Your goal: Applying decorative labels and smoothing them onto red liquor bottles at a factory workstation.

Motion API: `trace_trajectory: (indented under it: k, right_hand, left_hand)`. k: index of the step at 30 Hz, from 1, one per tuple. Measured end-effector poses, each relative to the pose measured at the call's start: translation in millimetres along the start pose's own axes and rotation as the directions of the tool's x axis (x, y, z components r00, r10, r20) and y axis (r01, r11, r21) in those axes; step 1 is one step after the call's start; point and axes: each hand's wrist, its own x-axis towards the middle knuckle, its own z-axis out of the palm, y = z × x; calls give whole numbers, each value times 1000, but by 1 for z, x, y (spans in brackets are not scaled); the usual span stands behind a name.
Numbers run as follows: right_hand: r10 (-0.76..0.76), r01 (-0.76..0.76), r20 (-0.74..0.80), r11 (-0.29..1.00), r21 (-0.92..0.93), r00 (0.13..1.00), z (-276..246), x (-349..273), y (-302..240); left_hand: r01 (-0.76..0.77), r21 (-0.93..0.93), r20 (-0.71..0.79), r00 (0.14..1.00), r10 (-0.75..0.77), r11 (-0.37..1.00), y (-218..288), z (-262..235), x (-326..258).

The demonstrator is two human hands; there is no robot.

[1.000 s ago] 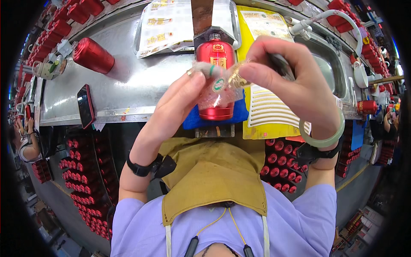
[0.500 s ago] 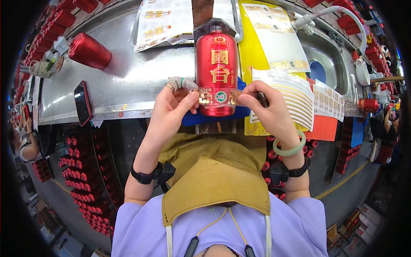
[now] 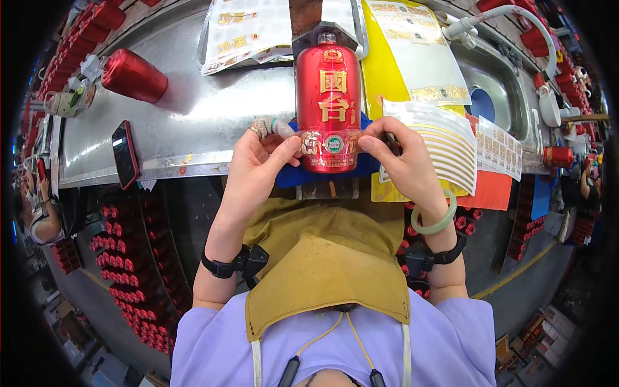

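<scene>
A clear label strip with gold figures and a round green mark is being held crosswise over the lower front of a red bottle. The strip's left end is being pinched between thumb and finger by the left hand, and its right end is being pinched in the same way by the right hand; the other fingers of both hands are being curled inward. Whether the strip is being pressed flat along its whole length cannot be told. The bottle is being shown front side up, its neck pointing away from the person, with a blue cloth being partly covered by its base. To the left, a second red bottle and a phone are being supported by the metal tabletop. To the right, a yellow sheet is being overlapped by a white label sheet and a striped sheet. A pale green bangle is being worn on the right wrist
</scene>
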Motion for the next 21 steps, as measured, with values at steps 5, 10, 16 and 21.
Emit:
trace_trajectory:
  k: [5,10,16,21]
  right_hand:
    - [48,-49,19,996,71,999,3,1,2]
    - [73,-74,19,991,110,997,5,1,2]
    - [75,-78,34,992,98,997,4,2,4]
    - [54,-57,32,992,110,998,4,3,5]
  left_hand:
    - [14,-41,-63,998,-17,999,0,8,1]
    - [21,-70,-62,998,-25,997,-3,5,2]
    - [61,-108,-64,996,-68,992,-3,4,2]
    - [63,-91,-94,993,-71,994,-1,8,2]
